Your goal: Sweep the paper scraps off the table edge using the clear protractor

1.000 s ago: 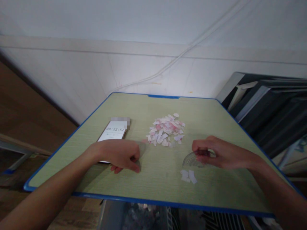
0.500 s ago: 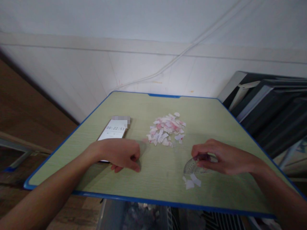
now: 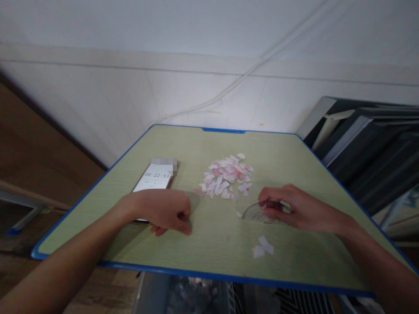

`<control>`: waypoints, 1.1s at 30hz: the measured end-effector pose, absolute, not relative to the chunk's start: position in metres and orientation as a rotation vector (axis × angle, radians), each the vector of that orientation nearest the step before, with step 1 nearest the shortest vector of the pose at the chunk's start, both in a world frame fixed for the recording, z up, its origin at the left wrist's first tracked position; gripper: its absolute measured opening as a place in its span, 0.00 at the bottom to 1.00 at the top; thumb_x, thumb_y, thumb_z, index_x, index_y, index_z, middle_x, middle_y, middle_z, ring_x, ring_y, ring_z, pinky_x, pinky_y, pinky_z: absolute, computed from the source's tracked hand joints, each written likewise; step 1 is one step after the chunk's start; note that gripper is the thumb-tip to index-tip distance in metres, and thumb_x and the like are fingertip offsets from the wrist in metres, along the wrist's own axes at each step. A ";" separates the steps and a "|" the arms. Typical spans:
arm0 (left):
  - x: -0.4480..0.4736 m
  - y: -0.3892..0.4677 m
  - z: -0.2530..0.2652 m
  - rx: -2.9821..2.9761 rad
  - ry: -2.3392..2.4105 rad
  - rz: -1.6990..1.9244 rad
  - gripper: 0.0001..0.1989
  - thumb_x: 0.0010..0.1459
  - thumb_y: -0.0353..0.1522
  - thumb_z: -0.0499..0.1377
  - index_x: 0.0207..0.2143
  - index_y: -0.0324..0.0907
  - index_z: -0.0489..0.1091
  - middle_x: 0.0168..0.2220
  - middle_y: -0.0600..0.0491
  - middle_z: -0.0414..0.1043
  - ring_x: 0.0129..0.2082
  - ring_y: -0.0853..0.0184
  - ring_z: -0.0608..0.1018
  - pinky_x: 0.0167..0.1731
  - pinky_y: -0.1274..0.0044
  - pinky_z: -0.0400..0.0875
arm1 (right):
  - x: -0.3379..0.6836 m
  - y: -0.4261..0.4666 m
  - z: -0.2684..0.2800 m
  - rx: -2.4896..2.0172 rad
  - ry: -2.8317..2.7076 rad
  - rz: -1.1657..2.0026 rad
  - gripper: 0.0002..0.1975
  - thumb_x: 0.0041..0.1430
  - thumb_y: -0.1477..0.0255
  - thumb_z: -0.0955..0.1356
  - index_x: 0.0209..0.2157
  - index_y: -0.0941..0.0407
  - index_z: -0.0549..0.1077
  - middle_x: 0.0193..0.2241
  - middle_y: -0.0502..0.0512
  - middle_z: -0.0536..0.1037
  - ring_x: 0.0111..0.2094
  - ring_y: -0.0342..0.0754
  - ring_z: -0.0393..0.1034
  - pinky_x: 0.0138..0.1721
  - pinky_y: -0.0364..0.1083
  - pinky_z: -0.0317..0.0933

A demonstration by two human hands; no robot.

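Observation:
My right hand (image 3: 288,207) pinches a clear protractor (image 3: 255,213) between thumb and fingers, its curved edge toward the left, low over the table. By the protractor's left tip is a small paper scrap (image 3: 239,214). Nearer the front edge lie a few loose paper scraps (image 3: 263,247). Torn white and pink bits form a paper pile (image 3: 227,174) in the middle of the table. On the left, my left hand (image 3: 170,211) is closed in a loose fist, knuckles up, with nothing seen in it. It covers the lower part of a phone (image 3: 153,176) showing a timer.
The green table (image 3: 209,244) has a blue rim. Behind it is a white wall with a cable (image 3: 225,90). Dark flat panels (image 3: 376,144) lean at the right, and a wooden board (image 3: 39,131) stands at the left. Below the front edge is a bin (image 3: 190,292).
My right hand has moved the protractor a little left and away from me, off the loose scraps near the front. A small scrap now shows at its left tip. My left hand stays put.

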State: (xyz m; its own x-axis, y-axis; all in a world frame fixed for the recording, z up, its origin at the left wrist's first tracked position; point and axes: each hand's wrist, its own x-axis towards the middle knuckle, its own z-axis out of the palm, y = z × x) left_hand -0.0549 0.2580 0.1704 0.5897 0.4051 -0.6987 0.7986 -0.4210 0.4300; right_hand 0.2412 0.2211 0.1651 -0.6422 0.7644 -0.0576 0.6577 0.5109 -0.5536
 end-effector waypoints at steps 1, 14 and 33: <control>-0.055 0.258 0.171 2.047 0.950 -0.650 0.18 0.53 0.35 0.54 0.13 0.43 0.57 0.09 0.59 0.60 0.12 0.71 0.67 0.13 0.80 0.60 | 0.242 0.221 0.166 -1.222 -2.563 0.805 0.05 0.59 0.71 0.62 0.30 0.56 0.67 0.19 0.47 0.69 0.20 0.41 0.62 0.22 0.40 0.52; -0.055 0.258 0.171 2.074 0.941 -0.641 0.18 0.53 0.35 0.54 0.12 0.43 0.57 0.09 0.59 0.60 0.11 0.71 0.67 0.13 0.81 0.59 | 0.240 0.222 0.163 -1.280 -2.516 0.766 0.04 0.57 0.73 0.62 0.31 0.57 0.67 0.19 0.47 0.69 0.21 0.41 0.63 0.23 0.40 0.52; -0.056 0.259 0.169 2.042 0.953 -0.650 0.18 0.53 0.35 0.54 0.13 0.43 0.57 0.09 0.59 0.61 0.11 0.71 0.68 0.13 0.81 0.60 | 0.238 0.224 0.162 -1.302 -2.512 0.778 0.05 0.57 0.71 0.62 0.31 0.57 0.67 0.18 0.47 0.68 0.20 0.41 0.62 0.23 0.41 0.50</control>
